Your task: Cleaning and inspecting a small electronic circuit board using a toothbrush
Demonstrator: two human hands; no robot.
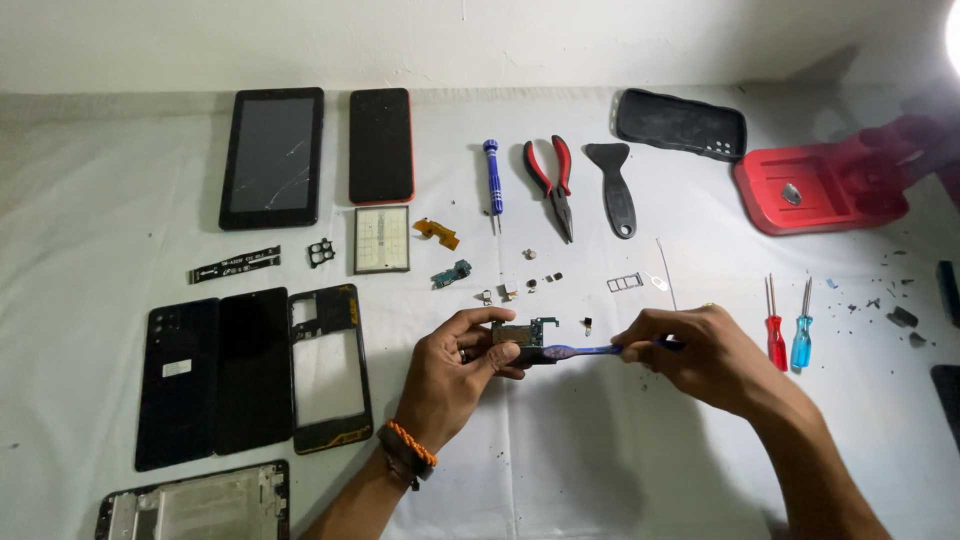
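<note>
My left hand [455, 375] grips a small phone circuit board [528, 332], dark with green edges, just above the white cloth at the centre. My right hand [705, 355] holds a blue toothbrush [600, 350] by its handle, and the brush head rests against the lower edge of the board. An orange and brown band circles my left wrist.
Phone parts lie on the white cloth [600, 450]: a cracked tablet [272, 157], a red-edged phone [381, 145], black panels and a frame [330, 368] at left. A blue screwdriver [492, 178], pliers [553, 180], a black scraper [615, 185], a red tray [825, 188] and two small screwdrivers [788, 330] lie beyond.
</note>
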